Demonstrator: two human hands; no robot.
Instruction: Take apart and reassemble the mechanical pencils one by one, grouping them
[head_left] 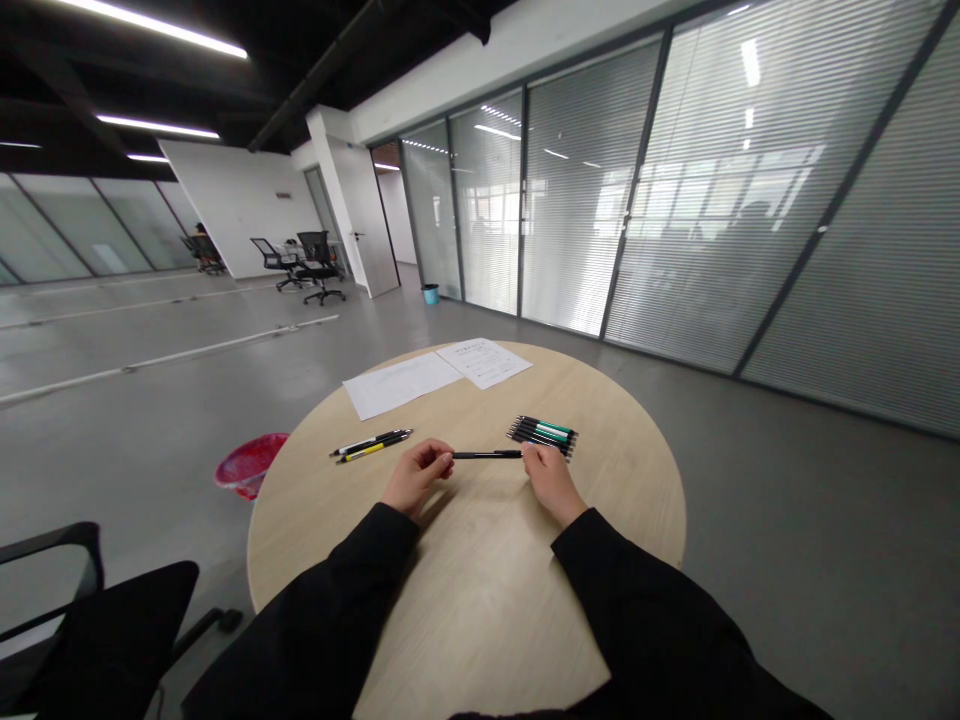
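A slim black pen [486, 455] is stretched level between my two hands, above the middle of the round wooden table [480, 600]. My left hand [420, 474] pinches its left end between thumb and fingers. At the other end, my right hand [551, 482] is closed on the pen. Just beyond my right hand lies a row of several pens [544, 432], mostly black, some with green or white parts; my hand hides part of the row. Left of my left hand rest a black-and-white pen [371, 441] and a black-and-yellow pen [375, 448], side by side.
Two paper sheets, a left one [401, 385] and a printed right one [486, 362], lie at the table's far edge. A red basin [251, 462] is on the floor to the left. A black chair [97, 630] stands at lower left. Glass partitions [585, 190] line the right.
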